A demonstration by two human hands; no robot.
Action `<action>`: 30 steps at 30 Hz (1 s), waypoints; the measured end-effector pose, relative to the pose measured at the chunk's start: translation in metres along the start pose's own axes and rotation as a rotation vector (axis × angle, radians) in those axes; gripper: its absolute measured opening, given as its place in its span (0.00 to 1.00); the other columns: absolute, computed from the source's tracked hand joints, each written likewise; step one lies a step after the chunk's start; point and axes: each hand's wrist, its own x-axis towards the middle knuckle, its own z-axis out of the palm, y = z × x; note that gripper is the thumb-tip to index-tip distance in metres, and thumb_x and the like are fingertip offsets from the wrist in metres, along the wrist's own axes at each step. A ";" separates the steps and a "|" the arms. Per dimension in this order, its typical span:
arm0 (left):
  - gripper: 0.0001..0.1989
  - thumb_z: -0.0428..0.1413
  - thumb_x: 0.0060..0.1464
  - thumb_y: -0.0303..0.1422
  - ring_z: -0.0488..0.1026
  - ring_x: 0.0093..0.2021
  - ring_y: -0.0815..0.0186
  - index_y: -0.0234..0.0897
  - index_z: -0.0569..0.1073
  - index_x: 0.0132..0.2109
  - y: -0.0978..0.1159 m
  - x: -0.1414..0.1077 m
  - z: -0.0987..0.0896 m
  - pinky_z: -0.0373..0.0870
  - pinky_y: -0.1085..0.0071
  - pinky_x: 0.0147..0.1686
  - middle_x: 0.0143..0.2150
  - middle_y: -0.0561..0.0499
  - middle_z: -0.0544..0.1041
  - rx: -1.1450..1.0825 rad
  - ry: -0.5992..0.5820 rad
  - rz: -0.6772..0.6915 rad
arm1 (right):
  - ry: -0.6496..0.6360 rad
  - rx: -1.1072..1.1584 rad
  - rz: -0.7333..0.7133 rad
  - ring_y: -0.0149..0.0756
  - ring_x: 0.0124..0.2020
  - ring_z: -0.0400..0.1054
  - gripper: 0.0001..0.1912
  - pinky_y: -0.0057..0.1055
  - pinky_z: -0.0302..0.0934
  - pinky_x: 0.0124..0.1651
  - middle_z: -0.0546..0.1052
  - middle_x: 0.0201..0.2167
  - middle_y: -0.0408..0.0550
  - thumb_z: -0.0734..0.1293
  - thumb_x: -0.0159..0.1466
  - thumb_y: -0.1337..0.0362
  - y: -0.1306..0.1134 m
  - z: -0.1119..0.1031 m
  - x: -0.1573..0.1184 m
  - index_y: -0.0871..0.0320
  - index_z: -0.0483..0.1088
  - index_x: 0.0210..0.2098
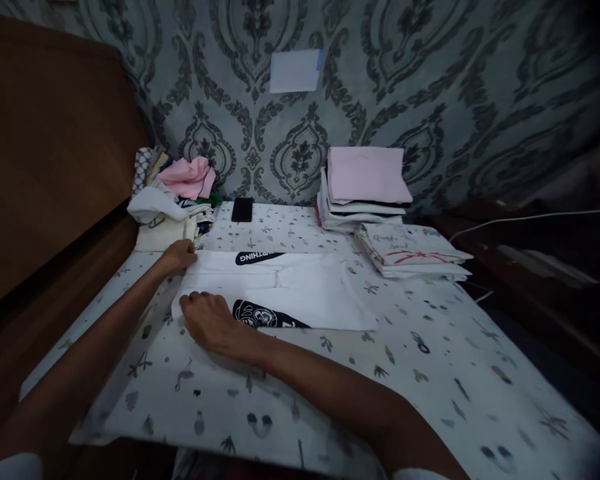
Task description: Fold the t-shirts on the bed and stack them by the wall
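A white T-shirt [315, 287] with black printed patches lies on the patterned cloth, its sides folded in to a long flat strip running left to right. At its far left corner, my left hand [179, 256] is closed, fingers pinching the fabric edge. Nearer to me, my right hand [210, 321] is curled over the shirt's near left end, its fingertips mostly hidden by the knuckles. The right forearm crosses in front of the shirt, and part of the black print shows beside the wrist.
Loose clothes [173, 193] are heaped at the back left, near a brown wooden panel [45, 147]. A black phone [243, 209] lies beside them. Folded clothes [367, 177] are stacked at the back right, with another folded pile [415, 250] in front. A white cable [530, 218] runs at the right.
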 end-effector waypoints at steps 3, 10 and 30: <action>0.05 0.54 0.42 0.32 0.68 0.26 0.65 0.39 0.66 0.29 0.014 -0.001 -0.014 0.62 0.72 0.25 0.23 0.56 0.66 -0.059 -0.023 0.021 | 0.155 0.234 0.161 0.41 0.33 0.71 0.08 0.35 0.63 0.35 0.78 0.34 0.49 0.61 0.61 0.71 0.011 -0.011 -0.012 0.58 0.68 0.39; 0.17 0.58 0.42 0.32 0.64 0.20 0.72 0.39 0.71 0.44 0.108 0.006 -0.031 0.60 0.77 0.19 0.24 0.59 0.64 -0.616 -0.202 0.121 | 0.538 1.209 0.417 0.30 0.28 0.68 0.05 0.26 0.63 0.33 0.72 0.24 0.36 0.65 0.52 0.68 0.059 -0.022 -0.079 0.54 0.64 0.29; 0.11 0.58 0.45 0.35 0.70 0.34 0.64 0.36 0.78 0.36 0.161 0.045 0.068 0.65 0.70 0.37 0.32 0.51 0.77 -0.339 -0.311 0.536 | 0.504 1.687 0.728 0.35 0.34 0.76 0.11 0.32 0.75 0.37 0.80 0.31 0.45 0.70 0.52 0.72 0.093 -0.024 -0.141 0.59 0.71 0.35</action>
